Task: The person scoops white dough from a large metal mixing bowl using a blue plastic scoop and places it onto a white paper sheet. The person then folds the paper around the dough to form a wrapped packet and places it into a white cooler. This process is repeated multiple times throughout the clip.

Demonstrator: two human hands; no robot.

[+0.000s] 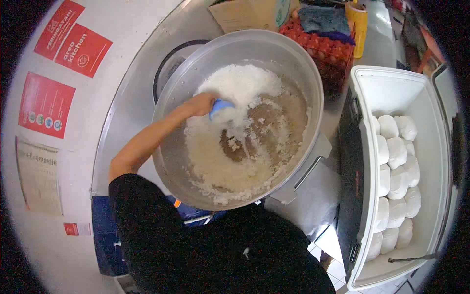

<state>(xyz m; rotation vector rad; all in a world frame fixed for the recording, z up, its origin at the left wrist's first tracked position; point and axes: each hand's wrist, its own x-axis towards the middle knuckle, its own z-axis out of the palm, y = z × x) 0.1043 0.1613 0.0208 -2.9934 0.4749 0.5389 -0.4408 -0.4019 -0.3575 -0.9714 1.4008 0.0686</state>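
Note:
My left hand (202, 103) reaches into a large round metal pan (172, 172) and grips a blue scoop (221, 106). The scoop is over the middle left of the pan, touching or just above a white, grainy or powdery food (242, 82); blur hides exactly which. A bright white heap of it lies at the far side. A cream-coloured layer (224, 158) covers the near left. On the right, the brownish pan bottom shows through scattered clumps. My right hand is out of view.
To the right stands an open white-lined cooler box (398, 88) holding several white rounded packs (397, 152). Behind the pan are a cardboard box (246, 14) and red egg trays (315, 46) with a folded cloth (323, 20) on top. A wall with red signs (47, 104) runs along the left.

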